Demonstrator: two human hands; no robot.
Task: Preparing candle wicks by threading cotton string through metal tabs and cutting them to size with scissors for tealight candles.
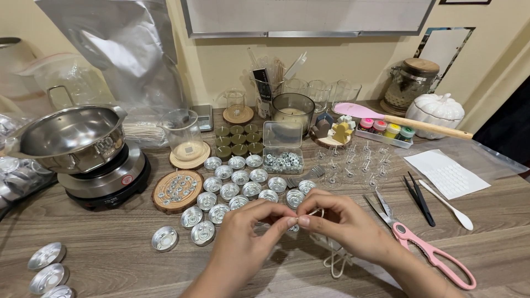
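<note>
My left hand (251, 229) and my right hand (345, 221) meet at the fingertips over the wooden table (110, 254). Between them they pinch a thin pale wick string (313, 212) and a small metal piece (294, 227). More of the string hangs in a loop (335, 264) under my right hand. Just beyond the fingers lie several small silver tealight cups (237, 190) in rows.
Pink-handled scissors (425, 245), black tweezers (420, 198) and a white spoon (450, 207) lie at the right. A steel pot on a hot plate (105, 179) stands at the left. A wood slice (178, 190), clear box of metal tabs (282, 149), green candles (238, 139) and jars sit behind.
</note>
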